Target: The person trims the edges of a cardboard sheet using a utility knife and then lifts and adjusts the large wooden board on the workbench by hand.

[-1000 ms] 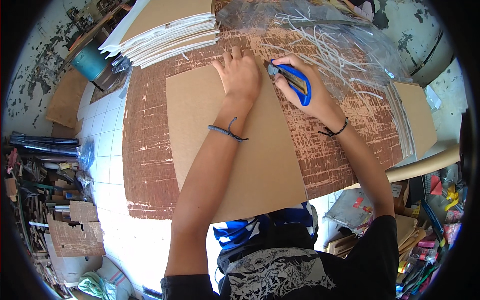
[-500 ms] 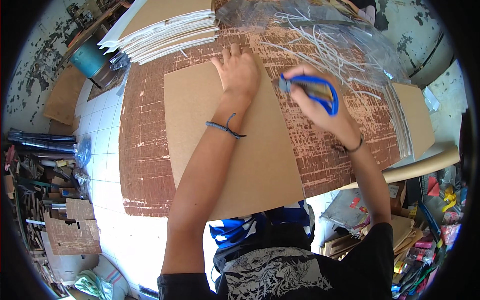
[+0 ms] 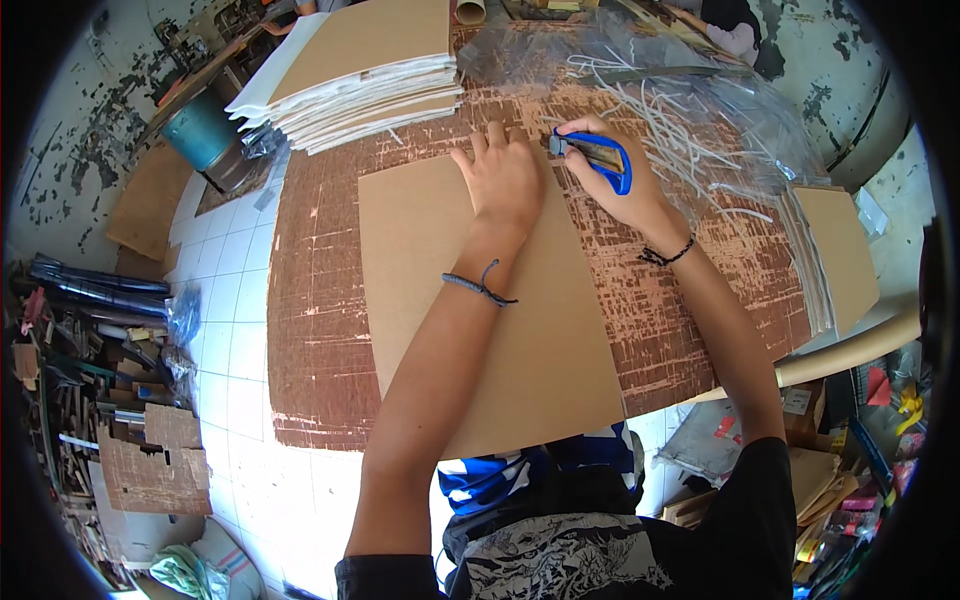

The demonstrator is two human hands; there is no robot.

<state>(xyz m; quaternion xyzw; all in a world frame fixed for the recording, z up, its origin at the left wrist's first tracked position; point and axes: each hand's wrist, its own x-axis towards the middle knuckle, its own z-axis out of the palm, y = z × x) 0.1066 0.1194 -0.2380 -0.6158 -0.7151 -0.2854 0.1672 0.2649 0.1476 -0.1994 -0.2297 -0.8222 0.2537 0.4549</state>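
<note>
A plain brown cardboard sheet lies flat on the scarred brown work table, its near edge close to my body. My left hand presses on the sheet's far part with fingers spread, their tips reaching about its far edge. Blue-handled, the utility knife is gripped in my right hand, just right of the sheet. The knife's front end is by the sheet's far right corner; its blade is too small to make out.
A stack of brown and white boards stands at the far left. White strips and clear plastic sheeting cover the far right. More boards lie at the right edge, above a long cardboard tube. Another person's arm shows at the back.
My right hand with the utility knife has moved away from me along the sheet's right side to its far corner. My left hand stays on the sheet; the whole view has shifted slightly.
</note>
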